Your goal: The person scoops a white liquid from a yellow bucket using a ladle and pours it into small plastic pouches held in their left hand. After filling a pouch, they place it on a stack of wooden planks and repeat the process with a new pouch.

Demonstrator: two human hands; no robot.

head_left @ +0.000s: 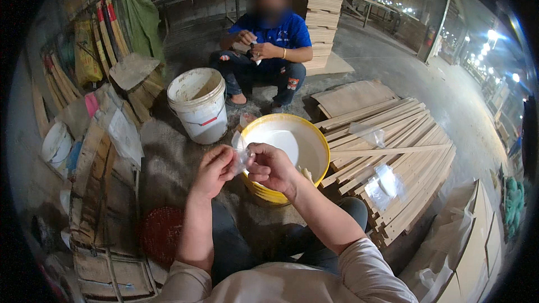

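Observation:
Between both hands is a small clear plastic bag [241, 160], pinched in the fingers and partly hidden by them. My left hand [214, 169] grips its left side. The right hand [273, 168] is closed on the opposite side, above the near left rim of a yellow-rimmed tub [324, 145]. White material [278, 141] lies inside that tub. To the right, a clear bag with something white in it [386, 184] rests on a pile of wooden slats [415, 157]. Another clear plastic piece [368, 133] lies farther back on the slats.
Opposite me a person in a blue shirt [289, 35] squats, holding a small white item. A white bucket [196, 112] stands left of the tub. Brooms [112, 31] and a dustpan [133, 71] lean at left. A tall board stack [325, 17] rises behind.

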